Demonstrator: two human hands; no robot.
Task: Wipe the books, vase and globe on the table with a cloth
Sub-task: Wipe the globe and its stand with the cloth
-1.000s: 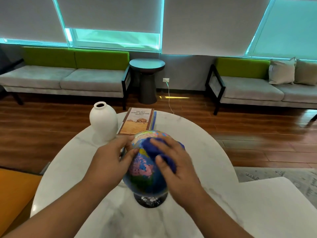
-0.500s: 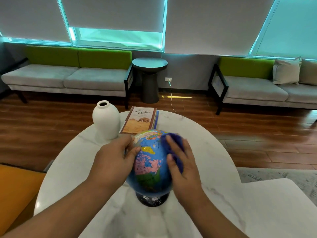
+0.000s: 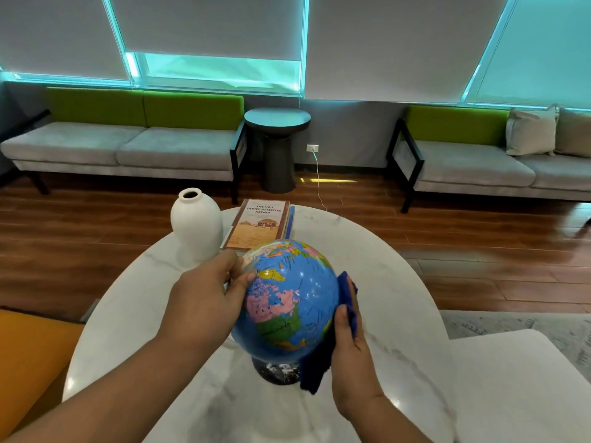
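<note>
A blue globe (image 3: 289, 298) on a dark round base stands on the white marble table (image 3: 377, 263). My left hand (image 3: 208, 298) grips the globe's left side, thumb on the sphere. My right hand (image 3: 350, 350) presses a dark blue cloth (image 3: 319, 366) against the globe's right side; the cloth hangs down to the base. Behind the globe lies a stack of books (image 3: 260, 223) with a tan cover on top. A white vase (image 3: 195, 223) stands upright to the left of the books.
A second white tabletop (image 3: 518, 388) adjoins at the lower right. An orange seat (image 3: 28, 356) is at the lower left. Grey and green sofas (image 3: 134, 145) and a dark round side table (image 3: 277, 145) stand along the far wall across a wooden floor.
My right hand has slid with the cloth from the globe's top front down around to its right side. My left hand has stayed on the globe's left side.
</note>
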